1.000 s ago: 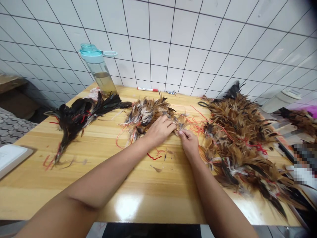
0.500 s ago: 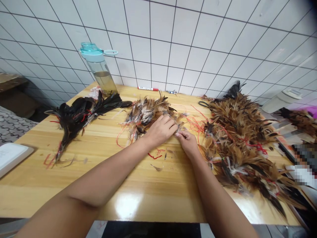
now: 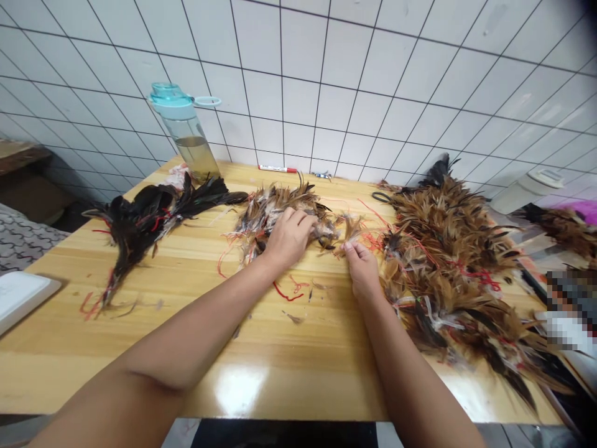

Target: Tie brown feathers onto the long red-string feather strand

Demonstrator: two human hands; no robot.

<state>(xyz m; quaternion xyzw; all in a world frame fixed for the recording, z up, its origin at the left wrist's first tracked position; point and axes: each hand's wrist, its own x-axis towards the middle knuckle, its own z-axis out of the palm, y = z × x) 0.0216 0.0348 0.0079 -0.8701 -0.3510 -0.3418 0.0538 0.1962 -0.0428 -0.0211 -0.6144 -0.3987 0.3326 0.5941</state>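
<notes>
A loose pile of brown feathers with pale, fluffy bases [image 3: 261, 208] lies mid-table. My left hand [image 3: 291, 235] rests on its right side, its fingers bent down into the feathers; the fingertips are hidden. Just to the right, my right hand [image 3: 362, 266] pinches a small tuft of brown feathers [image 3: 353, 229] between thumb and forefinger, the tips pointing up and away. Red string [image 3: 291, 297] and a few stray feather bits [image 3: 295, 318] lie on the wooden table [image 3: 289, 367] in front of my hands.
Bundles of black feathers [image 3: 140, 218] tied with red string lie left. A large spread of brown feather bundles [image 3: 452, 230] covers the right. Along the tiled wall stand a water bottle [image 3: 196, 149] and a marker [image 3: 277, 168]. A white box [image 3: 28, 298] sits at the left edge.
My hands were close together over the pile's right edge. Now they are apart: the right has moved right with the tuft, and the left has shifted slightly left and back onto the pile.
</notes>
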